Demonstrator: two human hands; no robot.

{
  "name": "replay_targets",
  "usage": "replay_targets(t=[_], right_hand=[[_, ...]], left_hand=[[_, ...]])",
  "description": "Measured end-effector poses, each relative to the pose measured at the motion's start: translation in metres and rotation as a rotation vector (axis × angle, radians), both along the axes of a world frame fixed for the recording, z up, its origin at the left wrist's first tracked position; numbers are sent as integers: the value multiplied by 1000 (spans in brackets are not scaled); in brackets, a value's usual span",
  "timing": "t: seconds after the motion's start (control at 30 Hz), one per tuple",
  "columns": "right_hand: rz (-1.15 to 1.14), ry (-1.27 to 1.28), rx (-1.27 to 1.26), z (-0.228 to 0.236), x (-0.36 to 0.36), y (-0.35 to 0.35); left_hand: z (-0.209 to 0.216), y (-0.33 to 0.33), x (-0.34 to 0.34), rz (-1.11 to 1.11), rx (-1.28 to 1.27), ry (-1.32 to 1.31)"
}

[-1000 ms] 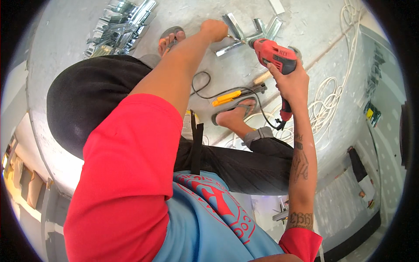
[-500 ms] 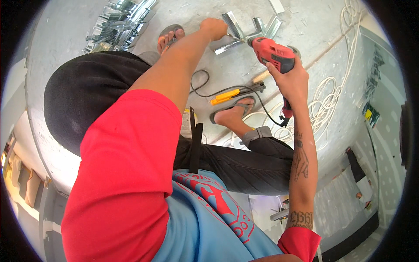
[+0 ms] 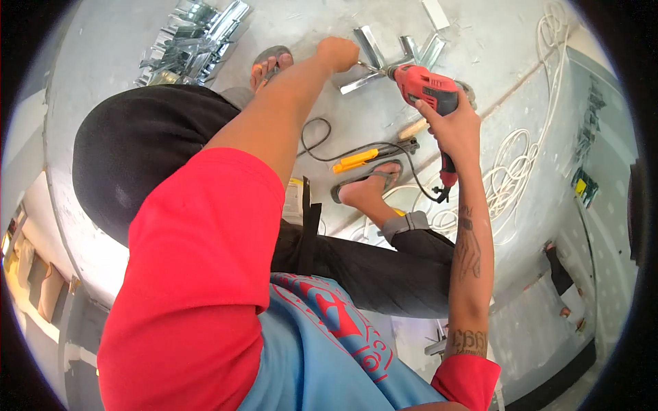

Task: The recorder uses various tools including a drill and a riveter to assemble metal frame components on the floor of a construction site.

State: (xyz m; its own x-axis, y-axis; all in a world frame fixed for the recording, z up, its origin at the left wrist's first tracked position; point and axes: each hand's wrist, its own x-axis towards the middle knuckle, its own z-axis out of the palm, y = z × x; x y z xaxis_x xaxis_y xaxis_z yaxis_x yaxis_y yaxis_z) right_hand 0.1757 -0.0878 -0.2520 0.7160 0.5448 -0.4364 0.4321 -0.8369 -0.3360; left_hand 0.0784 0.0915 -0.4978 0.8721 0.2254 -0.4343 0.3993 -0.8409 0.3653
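My right hand (image 3: 455, 127) is wrapped round the handle of a red and black power drill (image 3: 426, 89), its chuck toward my left hand. A thin bit (image 3: 372, 68) reaches from the chuck almost to the fingers. My left hand (image 3: 338, 54) is closed in a fist beside the bit's tip; what it grips, if anything, is hidden. Short shiny metal channel pieces lie about the drill's front: one long piece (image 3: 370, 46) beyond the bit, another (image 3: 362, 81) just below it. From the drill's handle a black cord (image 3: 415, 171) curves away to the left.
Many metal offcuts (image 3: 195, 41) are heaped at the far left. A yellow and black tool (image 3: 355, 160) lies near my sandalled foot (image 3: 370, 188). White cable (image 3: 514, 185) is coiled on the floor at right. Another person (image 3: 565, 281) is at the far right.
The drill has moved slightly closer to my left hand, and its bit now shows more plainly between them. Both hands keep their closed shape; the whole view has shifted a little.
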Motion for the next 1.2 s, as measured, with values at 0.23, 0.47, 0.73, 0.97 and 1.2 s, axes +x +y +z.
replay_targets(t=[0.23,0.47,0.73,0.97,1.2], right_hand=[[-410,318,332,65,18,-59],[-1011,648,1120,29,48,-234],[-1297,610,1892,-164,24,-353],[-1485,493,2109,-224,-11,-394],[-1585,477,2142,-242,-25,-397]], left_hand=[[-13,1,4,-28,-23,40],[-9,0,5,-244,213,24],[46,-35,4,54,468,39],[47,-163,0,-206,-170,-177],[38,-254,-72,-155,-219,-195]])
